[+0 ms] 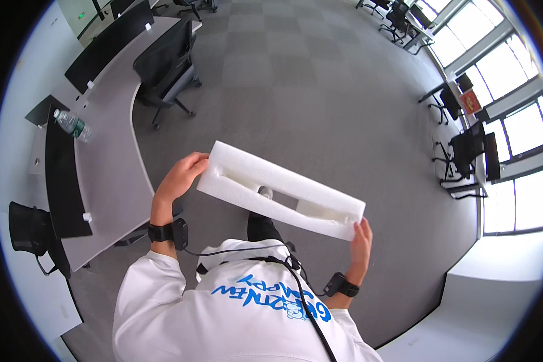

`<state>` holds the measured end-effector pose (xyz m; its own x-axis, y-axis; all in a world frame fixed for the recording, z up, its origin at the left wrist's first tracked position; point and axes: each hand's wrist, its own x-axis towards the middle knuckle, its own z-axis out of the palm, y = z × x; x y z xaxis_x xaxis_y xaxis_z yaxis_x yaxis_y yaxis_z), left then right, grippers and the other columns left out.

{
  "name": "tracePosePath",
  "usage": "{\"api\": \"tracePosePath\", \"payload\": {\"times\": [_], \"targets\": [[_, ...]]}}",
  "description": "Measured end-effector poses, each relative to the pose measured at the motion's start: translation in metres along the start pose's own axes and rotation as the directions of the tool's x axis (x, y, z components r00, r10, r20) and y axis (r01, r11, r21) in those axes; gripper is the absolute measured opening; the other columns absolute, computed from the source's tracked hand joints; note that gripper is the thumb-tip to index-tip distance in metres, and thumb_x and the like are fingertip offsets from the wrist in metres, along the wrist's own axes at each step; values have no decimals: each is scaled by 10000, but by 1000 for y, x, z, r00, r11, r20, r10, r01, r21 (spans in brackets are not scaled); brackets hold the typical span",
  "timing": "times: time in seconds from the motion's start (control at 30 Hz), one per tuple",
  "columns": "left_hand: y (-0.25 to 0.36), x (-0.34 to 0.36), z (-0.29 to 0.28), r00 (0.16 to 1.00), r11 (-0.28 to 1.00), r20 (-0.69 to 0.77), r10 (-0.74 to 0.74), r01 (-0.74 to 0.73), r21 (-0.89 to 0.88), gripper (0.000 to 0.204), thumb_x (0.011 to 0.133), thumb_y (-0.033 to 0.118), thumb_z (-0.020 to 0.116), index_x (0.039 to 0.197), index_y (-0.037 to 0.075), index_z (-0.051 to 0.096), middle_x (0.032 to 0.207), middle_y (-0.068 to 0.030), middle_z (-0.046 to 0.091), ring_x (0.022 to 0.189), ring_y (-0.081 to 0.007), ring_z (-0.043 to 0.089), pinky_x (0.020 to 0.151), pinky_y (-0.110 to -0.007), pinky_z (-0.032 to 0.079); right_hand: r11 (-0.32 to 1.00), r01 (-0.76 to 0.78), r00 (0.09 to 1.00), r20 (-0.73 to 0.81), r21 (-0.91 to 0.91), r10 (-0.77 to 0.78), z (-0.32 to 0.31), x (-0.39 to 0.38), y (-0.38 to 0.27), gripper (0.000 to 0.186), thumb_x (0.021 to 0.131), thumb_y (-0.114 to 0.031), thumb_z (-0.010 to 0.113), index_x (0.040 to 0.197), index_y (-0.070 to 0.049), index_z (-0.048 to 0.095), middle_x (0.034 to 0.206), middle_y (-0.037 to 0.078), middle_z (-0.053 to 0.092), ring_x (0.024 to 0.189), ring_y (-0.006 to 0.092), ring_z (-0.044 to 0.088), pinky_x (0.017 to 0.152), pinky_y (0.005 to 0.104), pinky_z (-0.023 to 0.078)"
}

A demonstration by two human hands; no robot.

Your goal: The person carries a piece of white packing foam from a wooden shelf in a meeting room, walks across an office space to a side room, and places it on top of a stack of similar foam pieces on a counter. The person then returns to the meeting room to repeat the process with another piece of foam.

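Because the foam block [283,181] is long, our left hand [178,178] and right hand [361,246] hold its opposite ends, likely for balance.

The foam [283,181] spans from the person's left hand [180,178] to the right hand [360,247], with a desk [111,151] to the left, a bottle [73,125] on it, a chair [165,66] beside it, and windows [522,128] far right.
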<state>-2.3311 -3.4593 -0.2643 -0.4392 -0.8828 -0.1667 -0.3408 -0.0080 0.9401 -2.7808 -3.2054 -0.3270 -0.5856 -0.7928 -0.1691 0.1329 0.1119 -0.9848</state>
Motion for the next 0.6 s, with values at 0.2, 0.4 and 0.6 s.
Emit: {"api": "tracePosePath", "payload": {"times": [0.2,0.4,0.6], "targets": [[3,180,-20,993,992,-43,-106,109,61,368,983,182,559,1289,-21,577,1174,-91,667,1118,-202,606,980,-310,450,990,126,986,119,-71,-117,75,222,-69,248,936,-97,651,1163,-2,624,1017,36,666,997,122,594,924,287,442],[30,361,-55,975,944,-221,-9,-65,-323,427,929,-6,556,1355,10,552,1272,-44,622,1205,-156,551,1016,-286,420,876,425,859,206,228,-470,71,480,-83,320,921,-41,645,1236,-26,592,1186,50,650,1103,148,591,947,347,481],[67,594,-59,980,901,-190,-63,-25,-432,319,961,113,579,1256,9,642,1204,-21,664,1115,-108,582,978,-260,423,966,126,986,-139,224,-96,122,658,-101,332,990,-161,549,1271,12,579,1235,85,625,1033,178,637,875,311,527]]}}
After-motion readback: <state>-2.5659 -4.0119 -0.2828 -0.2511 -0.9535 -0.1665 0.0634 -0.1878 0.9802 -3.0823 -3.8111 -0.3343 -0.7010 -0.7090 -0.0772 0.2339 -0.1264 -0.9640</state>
